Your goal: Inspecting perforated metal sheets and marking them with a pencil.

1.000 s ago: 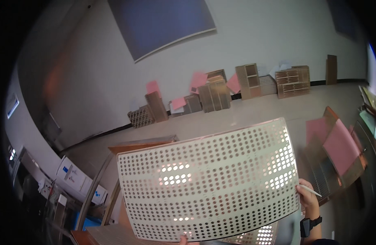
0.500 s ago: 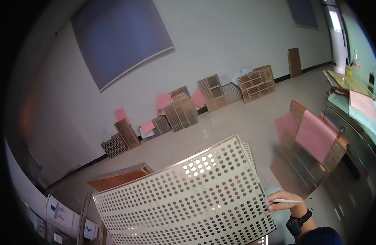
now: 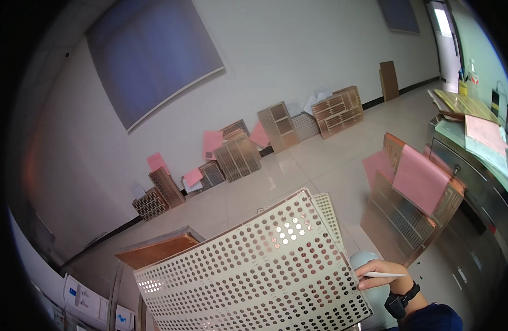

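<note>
The white circuit panel (image 3: pixel 248 270), patterned with rows of shiny round spots, is the landmark here: it fills the lower middle of the view, slanting up to the right, its near edge running out of sight. Whether anything supports it from below cannot be told.

At the panel's right edge, the right hand (image 3: pixel 379 267) is closed, thumb and fingers pinching the rim. A slim white pen-like stick (image 3: pixel 388 275) is tucked in the same hand, pointing away from the panel. A black wristband (image 3: pixel 401 301) circles the wrist. The left hand is out of view, so its grip cannot be told.

A second dotted sheet (image 3: pixel 328 212) shows just behind the panel's upper right corner. Right of the panel, boards (image 3: pixel 396 220) lean upright, with a pink sheet (image 3: pixel 422 179) draped over them. Farther right of it stands a tabletop (image 3: pixel 453 131) bearing papers, a yellow cup (image 3: pixel 463 87) and a clear bottle (image 3: pixel 472 71).

Beyond the panel's far edge, well apart from it, patterned copper-coloured boards (image 3: pixel 237 158) lean against the wall. Near its upper left corner is a brown board (image 3: pixel 157 249).
</note>
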The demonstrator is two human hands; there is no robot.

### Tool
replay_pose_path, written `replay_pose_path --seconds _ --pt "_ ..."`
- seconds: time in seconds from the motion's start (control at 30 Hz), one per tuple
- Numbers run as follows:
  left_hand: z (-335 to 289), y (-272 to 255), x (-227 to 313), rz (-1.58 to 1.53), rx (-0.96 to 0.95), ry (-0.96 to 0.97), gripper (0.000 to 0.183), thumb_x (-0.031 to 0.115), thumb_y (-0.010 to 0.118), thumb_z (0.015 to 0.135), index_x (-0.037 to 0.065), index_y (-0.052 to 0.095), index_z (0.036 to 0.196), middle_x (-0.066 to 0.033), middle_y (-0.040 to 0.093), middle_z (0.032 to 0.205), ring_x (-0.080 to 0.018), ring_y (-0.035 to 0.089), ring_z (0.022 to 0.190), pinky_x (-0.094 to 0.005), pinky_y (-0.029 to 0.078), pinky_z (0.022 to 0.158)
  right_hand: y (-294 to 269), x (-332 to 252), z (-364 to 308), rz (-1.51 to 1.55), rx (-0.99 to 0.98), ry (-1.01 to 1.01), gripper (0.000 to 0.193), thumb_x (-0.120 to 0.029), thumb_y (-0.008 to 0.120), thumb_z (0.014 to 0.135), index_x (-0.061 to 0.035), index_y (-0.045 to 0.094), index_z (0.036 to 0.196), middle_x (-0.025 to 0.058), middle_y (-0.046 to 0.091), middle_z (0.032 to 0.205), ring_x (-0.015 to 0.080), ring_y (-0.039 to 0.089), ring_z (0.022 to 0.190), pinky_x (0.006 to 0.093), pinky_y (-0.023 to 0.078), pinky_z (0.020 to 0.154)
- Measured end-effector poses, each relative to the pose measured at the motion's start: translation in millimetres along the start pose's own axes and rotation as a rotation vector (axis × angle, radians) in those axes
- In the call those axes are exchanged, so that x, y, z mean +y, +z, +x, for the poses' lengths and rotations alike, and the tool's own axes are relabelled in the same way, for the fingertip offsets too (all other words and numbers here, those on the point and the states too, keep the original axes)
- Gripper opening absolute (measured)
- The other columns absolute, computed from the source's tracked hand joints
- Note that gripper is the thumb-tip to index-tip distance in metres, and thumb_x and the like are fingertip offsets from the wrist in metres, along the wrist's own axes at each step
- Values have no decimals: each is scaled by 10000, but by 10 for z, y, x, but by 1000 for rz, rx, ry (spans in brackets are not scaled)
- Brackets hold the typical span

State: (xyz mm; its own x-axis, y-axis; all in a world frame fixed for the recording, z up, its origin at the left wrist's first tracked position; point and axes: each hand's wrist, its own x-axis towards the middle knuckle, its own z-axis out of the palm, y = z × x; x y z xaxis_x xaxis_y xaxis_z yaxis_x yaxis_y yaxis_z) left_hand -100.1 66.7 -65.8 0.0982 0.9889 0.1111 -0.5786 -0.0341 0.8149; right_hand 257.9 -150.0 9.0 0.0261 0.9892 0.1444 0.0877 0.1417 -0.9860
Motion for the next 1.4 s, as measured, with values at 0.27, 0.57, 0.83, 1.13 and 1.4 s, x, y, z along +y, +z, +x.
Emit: replay_pose_path --seconds 0.27,0.57,0.83,1.13,1.4 --pt "-156 -20 121 154 14 79 476 243 494 959 -38 402 1333 -167 511 1292 -297 492 1138 -414 386 982 10 41 -7 -21 18 -13 340 -202 605 922 29 584 1170 75 661 962 108 572 858 260 458 783" --pt "-469 -20 410 340 13 101 469 242 487 964 -42 405 1329 -174 518 1281 -295 504 1122 -408 400 964 96 109 28 137 169 6 358 -211 580 934 24 572 1204 68 646 1023 117 568 895 257 467 767" --pt "-411 -879 216 -590 177 -313 505 332 420 993 -5 385 1367 -112 519 1302 -228 507 1118 -340 410 949 152 -82 105 189 259 72 378 -247 516 959 35 568 1207 92 623 1131 144 537 1070 290 404 933" --pt "-244 85 407 -230 151 -285 503 305 416 991 1 357 1387 -86 470 1354 -198 449 1184 -309 367 1014 178 97 195 231 371 101 397 -278 504 964 12 562 1228 71 615 1158 134 532 1082 272 395 932" --pt "-112 691 762 -129 268 -283 480 253 460 976 -25 386 1361 -125 503 1307 -224 502 1126 -312 399 983 363 297 322 639 451 314 421 -298 511 960 8 519 1250 95 604 1165 131 589 1013 266 497 837"
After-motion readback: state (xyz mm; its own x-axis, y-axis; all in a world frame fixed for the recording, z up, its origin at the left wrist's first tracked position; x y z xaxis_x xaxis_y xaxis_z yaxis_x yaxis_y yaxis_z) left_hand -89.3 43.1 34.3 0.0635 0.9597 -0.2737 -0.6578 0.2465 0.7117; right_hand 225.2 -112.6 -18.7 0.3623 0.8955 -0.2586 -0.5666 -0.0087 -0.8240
